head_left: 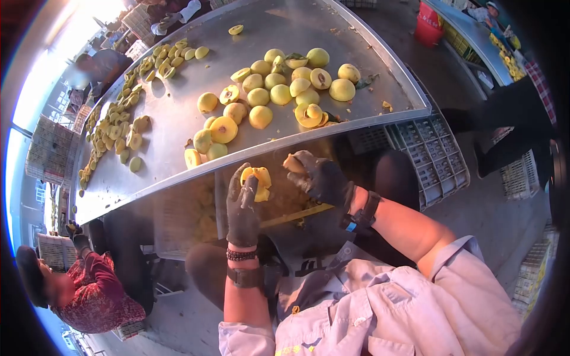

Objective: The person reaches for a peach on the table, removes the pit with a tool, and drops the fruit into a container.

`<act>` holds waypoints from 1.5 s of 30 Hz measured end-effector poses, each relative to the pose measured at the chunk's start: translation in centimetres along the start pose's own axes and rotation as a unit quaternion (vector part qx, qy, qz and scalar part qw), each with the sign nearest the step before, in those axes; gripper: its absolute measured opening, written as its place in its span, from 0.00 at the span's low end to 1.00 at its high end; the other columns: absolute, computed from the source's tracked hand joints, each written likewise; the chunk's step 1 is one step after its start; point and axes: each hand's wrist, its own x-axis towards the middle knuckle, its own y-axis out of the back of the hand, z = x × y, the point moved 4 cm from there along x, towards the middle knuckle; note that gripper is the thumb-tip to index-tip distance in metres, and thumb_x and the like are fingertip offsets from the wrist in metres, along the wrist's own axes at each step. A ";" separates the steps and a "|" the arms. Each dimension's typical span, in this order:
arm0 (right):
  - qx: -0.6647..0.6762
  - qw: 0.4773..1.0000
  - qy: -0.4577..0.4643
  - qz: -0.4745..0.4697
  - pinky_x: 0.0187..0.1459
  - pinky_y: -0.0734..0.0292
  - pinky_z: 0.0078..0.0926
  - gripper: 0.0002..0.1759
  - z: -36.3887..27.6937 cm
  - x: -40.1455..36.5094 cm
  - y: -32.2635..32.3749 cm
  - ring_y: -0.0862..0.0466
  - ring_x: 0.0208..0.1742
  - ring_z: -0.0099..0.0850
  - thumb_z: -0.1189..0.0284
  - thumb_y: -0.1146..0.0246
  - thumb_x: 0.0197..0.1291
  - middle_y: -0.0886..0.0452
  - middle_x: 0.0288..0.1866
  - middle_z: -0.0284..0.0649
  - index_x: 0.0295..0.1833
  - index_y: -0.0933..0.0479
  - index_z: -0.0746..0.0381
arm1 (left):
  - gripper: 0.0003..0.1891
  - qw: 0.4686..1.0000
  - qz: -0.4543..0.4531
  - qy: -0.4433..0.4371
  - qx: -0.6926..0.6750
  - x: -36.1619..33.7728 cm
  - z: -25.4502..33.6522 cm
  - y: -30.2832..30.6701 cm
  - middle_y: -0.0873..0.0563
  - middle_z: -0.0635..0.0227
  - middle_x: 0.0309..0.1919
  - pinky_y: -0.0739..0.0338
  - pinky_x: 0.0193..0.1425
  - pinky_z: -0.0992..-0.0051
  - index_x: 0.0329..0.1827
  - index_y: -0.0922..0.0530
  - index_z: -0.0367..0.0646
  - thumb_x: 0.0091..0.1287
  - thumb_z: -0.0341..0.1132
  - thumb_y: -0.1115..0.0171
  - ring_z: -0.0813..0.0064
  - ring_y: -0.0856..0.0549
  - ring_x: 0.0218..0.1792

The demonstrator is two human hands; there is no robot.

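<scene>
Over a crate below the table's front edge, my left hand [242, 207], in a dark glove, holds a yellow piece of fruit [261, 183] between thumb and fingers. To its right, my right hand [323, 178], gloved too, has its fingers curled round a small brownish-orange thing [293, 164] that I cannot make out clearly. The hands are apart. On the metal table [196, 154] just beyond them lie several round yellow-green fruits [260, 117], some whole and some cut, with a cut half [223, 129] near the edge.
More fruit halves [113, 127] spread along the table's left side. Plastic crates [430, 151] stand under the table at right. A person in a red patterned top [98, 293] sits at lower left. Others work at the far side. A red bin [428, 25] stands behind.
</scene>
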 end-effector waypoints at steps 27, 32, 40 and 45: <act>-0.169 0.949 -0.107 -0.245 0.44 0.24 0.40 0.14 2.2 -1.1 -1.0 0.18 0.46 0.45 0.67 0.46 0.61 0.17 0.44 0.49 0.50 0.22 0.56 | 0.17 0.983 0.040 -0.094 0.155 0.5 -1.3 0.9 0.20 0.59 0.49 0.22 0.51 0.74 0.58 0.27 0.37 0.70 0.36 0.44 0.70 0.19 0.47; -0.065 0.952 -0.170 -0.244 0.46 0.26 0.39 0.12 2.7 -1.7 -2.6 0.19 0.47 0.47 0.68 0.43 0.59 0.18 0.45 0.51 0.46 0.20 0.58 | 0.28 0.990 0.047 -0.129 0.045 0.4 -2.2 2.2 0.23 0.52 0.55 0.20 0.53 0.66 0.64 0.34 0.38 0.72 0.52 0.50 0.59 0.20 0.52; -0.088 0.936 -0.079 -0.331 0.48 0.27 0.40 0.14 1.6 -3.3 -3.4 0.20 0.49 0.47 0.65 0.44 0.60 0.19 0.40 0.50 0.48 0.23 0.59 | 0.31 0.945 -0.018 0.026 -0.325 0.9 -2.2 2.1 0.27 0.42 0.59 0.19 0.53 0.64 0.65 0.36 0.34 0.71 0.53 0.51 0.52 0.23 0.58; -0.190 0.859 -0.093 -0.467 0.48 0.27 0.41 0.15 2.4 -5.0 -4.9 0.19 0.49 0.47 0.68 0.41 0.55 0.18 0.43 0.52 0.47 0.24 0.63 | 0.30 0.852 0.037 0.127 -0.507 0.4 -2.0 2.2 0.26 0.48 0.58 0.18 0.45 0.72 0.64 0.36 0.35 0.71 0.53 0.53 0.58 0.22 0.56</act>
